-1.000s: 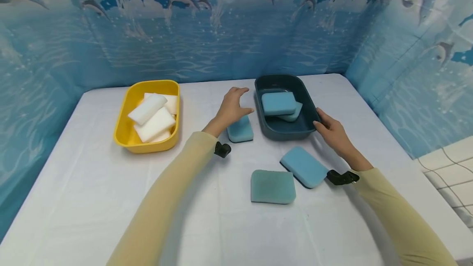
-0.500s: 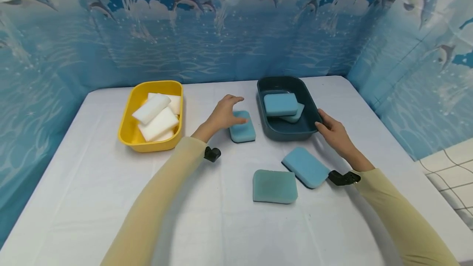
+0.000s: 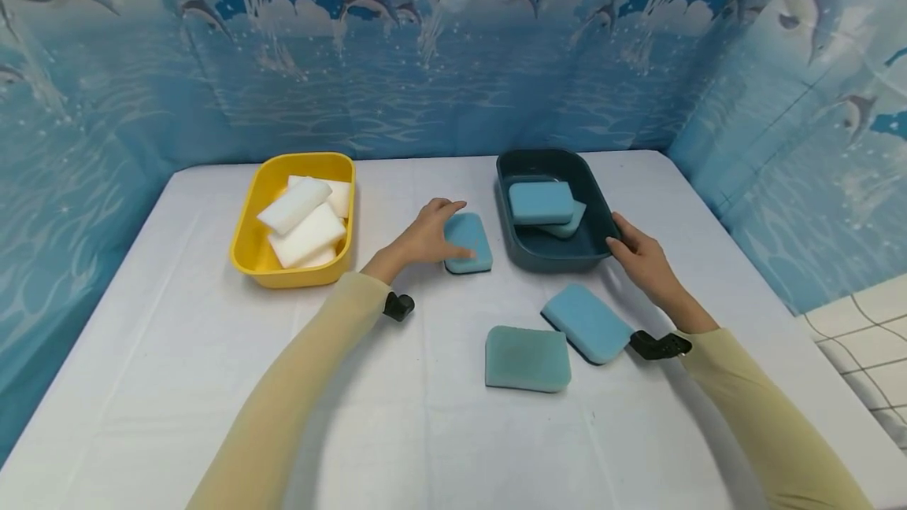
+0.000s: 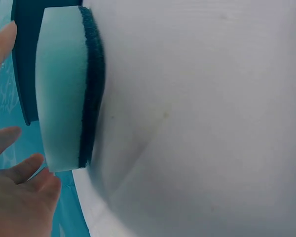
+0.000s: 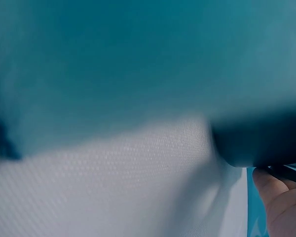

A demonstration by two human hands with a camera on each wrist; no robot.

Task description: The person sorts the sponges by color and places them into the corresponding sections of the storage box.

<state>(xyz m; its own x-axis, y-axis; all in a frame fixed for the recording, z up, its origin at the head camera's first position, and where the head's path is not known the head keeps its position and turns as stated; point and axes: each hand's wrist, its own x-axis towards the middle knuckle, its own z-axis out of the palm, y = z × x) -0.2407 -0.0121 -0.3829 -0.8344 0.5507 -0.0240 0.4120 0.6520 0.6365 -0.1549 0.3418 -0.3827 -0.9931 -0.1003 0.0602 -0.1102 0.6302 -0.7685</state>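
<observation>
A blue sponge (image 3: pixel 471 234) with a dark scouring underside lies flat between the two bins. Around its left end my left hand (image 3: pixel 425 237) is spread, thumb and fingers apart. The left wrist view shows a gap between that hand's thumb and the sponge (image 4: pixel 63 89); whether any fingertip touches it is unclear. My right hand (image 3: pixel 645 262) grips the near right corner of a dark teal bin (image 3: pixel 556 261), thumb at the outer wall. Inside the bin are a blue sponge (image 3: pixel 542 202) and, partly under it, a greener sponge (image 3: pixel 565 226).
A yellow bin (image 3: pixel 244 258) with several white sponges (image 3: pixel 306 234) stands at the left. Nearer to me lie a green sponge (image 3: pixel 527 359) and a blue sponge (image 3: pixel 588 323), the latter beside the right wrist camera. A dolphin-print curtain (image 3: pixel 425 101) closes off the back of the white table (image 3: pixel 177 384).
My left hand has moved left and down, from above the loose blue sponge to around its left end. The right hand stays at the teal bin's corner. The view has shifted slightly.
</observation>
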